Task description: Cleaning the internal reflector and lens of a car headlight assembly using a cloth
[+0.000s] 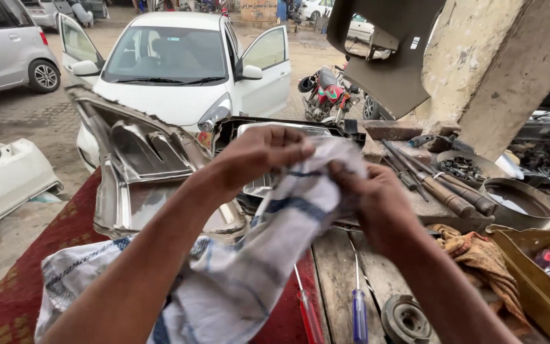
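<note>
My left hand [259, 153] and my right hand [370, 197] both grip a white cloth with blue stripes [268, 255], bunched between them above the bench. The cloth trails down over my left forearm onto a dark red carpet [27, 286]. Behind my hands lies a car headlight housing [288, 130] with a black rim. To its left rests a shiny chrome reflector shell [141, 159], dusty and tilted.
A red-handled screwdriver [309, 315] and a blue-handled one [359, 315] lie on the wooden bench beside a grey pulley [405, 318]. Metal bowls [514, 200], long tools [444, 185] and an orange rag [479, 255] sit right. A white car [179, 64] and motorbike [326, 89] stand beyond.
</note>
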